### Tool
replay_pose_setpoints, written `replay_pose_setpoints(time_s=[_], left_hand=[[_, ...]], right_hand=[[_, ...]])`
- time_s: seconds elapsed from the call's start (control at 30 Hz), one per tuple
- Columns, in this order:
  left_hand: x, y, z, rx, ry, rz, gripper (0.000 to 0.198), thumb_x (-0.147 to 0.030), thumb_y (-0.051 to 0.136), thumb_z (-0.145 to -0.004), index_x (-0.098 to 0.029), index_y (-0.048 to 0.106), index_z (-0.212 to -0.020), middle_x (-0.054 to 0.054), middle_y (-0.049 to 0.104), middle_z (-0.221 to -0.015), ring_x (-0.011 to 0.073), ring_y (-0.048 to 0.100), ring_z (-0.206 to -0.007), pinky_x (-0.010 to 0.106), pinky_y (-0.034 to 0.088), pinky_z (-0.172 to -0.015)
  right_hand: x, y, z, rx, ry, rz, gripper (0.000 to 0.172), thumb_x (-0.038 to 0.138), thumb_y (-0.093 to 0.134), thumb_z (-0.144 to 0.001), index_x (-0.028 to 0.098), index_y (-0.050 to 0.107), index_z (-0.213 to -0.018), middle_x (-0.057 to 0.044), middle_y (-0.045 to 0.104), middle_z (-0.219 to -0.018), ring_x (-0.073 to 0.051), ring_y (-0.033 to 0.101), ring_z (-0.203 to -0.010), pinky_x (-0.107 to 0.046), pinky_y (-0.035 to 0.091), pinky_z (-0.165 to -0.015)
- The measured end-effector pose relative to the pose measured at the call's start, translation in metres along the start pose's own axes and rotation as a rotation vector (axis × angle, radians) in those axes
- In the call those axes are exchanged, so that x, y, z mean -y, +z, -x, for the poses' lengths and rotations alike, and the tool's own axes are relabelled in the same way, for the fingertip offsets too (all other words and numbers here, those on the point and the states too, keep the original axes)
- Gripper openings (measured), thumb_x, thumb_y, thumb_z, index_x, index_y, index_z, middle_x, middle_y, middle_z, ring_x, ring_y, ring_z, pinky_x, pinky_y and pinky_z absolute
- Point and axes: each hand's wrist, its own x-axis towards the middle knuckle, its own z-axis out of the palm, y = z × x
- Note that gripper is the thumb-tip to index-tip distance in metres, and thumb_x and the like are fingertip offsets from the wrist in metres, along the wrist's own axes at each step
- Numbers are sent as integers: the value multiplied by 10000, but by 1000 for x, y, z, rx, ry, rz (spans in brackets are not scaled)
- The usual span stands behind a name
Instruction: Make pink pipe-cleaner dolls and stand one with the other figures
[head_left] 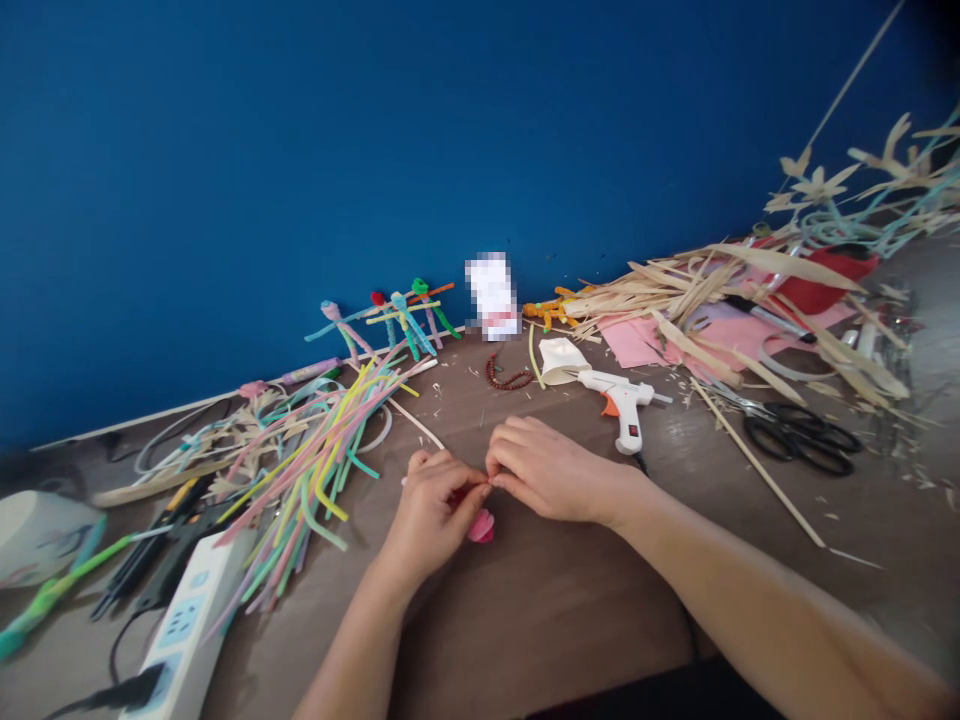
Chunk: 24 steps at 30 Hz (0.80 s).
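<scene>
My left hand (439, 510) is closed, thumb against fingers, around a small bright pink petal-like piece (481, 526). Part of that piece shows below the thumb, and the rest is hidden in the palm. Fingertip to fingertip with it, my right hand (544, 468) is pinched closed; whatever lies in the pinch is too small to make out. A thin pale stick (416, 424) reaches from behind the left hand toward the back; I cannot tell whether the hand holds it. Beyond the right hand lies a white glue gun (626, 405) with an orange trigger, its nozzle by a white paper cup (562, 360).
Pipe cleaners (322, 450) are heaped at left, beside a power strip (187, 620). Pipe-cleaner figures (405, 320) lean on the blue wall (450, 130). A beaded string (504, 378) lies centre back. Black-handled scissors (806, 435) and dried husk strips (675, 290) lie at right.
</scene>
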Motion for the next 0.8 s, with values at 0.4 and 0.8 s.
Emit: replay_pose_setpoints(time_s=[0.4,0.8], left_hand=[[-6,3,2,-100,56,-257,199,-214,449,-788,-187,613,-678,12,588,-580,150,460,-620,322,238,-624],[2,9,1,-129,-131,-24,184,-294,481,-773,-202,632,-723,-5,595,-591,135,488,-597,296,293,-642]], right_hand=[[1,20,0,-117,256,-198,49,126,471,-762,160,489,-731,-15,526,-715,-133,462,-694,-262,356,-662],[-4,18,1,-260,175,-267,52,129,493,-760,164,502,-797,-19,514,-766,-140,458,-753,-268,355,-707]])
